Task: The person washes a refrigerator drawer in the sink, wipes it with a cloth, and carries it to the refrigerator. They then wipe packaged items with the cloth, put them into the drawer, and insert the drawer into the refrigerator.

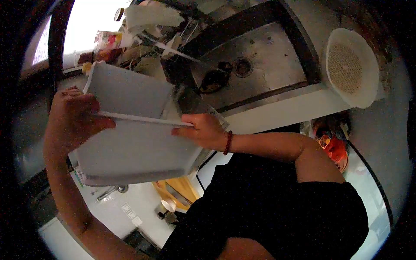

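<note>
A white plastic bin (134, 149) is held tilted in front of me, with its pale inner side (125, 91) partly showing beyond the near rim. My left hand (76, 121) is closed round the rim at the bin's left corner, thumb lying along the near wall. Farther right along the same rim, my right hand (201, 130) grips the edge between thumb and fingers. A red bead bracelet (228, 143) circles the right wrist. The bin's underside and far corners are hidden.
Beyond the bin lies a metal sink (277, 56) with a round drain (243, 67) and a dark object (214, 81) inside. A white perforated basket (368, 65) stands right of it. At the upper left are a jar (108, 41) and clutter. A red bag (336, 149) sits lower right.
</note>
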The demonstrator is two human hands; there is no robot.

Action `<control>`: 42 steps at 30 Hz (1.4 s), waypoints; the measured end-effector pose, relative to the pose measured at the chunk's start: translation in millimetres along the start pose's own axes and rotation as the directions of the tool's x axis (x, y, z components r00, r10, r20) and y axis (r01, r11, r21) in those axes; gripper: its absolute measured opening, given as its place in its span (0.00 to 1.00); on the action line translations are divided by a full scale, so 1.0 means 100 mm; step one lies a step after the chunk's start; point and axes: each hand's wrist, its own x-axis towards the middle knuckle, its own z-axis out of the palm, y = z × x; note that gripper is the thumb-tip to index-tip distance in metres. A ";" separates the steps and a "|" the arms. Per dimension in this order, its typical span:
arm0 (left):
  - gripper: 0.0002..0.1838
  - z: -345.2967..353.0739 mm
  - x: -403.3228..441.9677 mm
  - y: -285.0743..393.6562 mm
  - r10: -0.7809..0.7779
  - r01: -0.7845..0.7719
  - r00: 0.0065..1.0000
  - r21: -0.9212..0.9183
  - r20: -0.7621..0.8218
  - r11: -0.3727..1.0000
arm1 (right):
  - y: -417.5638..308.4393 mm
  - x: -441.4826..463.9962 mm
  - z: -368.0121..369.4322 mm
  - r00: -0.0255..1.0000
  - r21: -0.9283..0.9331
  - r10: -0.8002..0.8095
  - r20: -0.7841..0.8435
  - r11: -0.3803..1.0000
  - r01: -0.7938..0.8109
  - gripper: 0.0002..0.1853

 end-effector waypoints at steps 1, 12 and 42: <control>0.21 0.02 -0.12 0.06 0.028 -0.030 0.999 -0.040 -0.036 0.999 | 0.01 0.01 0.03 0.999 -0.063 -0.032 0.014 0.997 0.033 0.19; 0.20 0.66 -0.68 0.13 0.025 -0.069 0.932 -0.111 -0.361 0.991 | 0.06 0.07 -0.33 0.980 -0.233 -0.181 0.085 0.953 0.196 0.14; 0.18 2.28 -0.86 1.37 -0.327 0.033 0.849 -0.576 -0.415 0.816 | -0.37 0.21 -1.37 0.859 -0.747 -0.058 0.509 0.466 0.474 0.08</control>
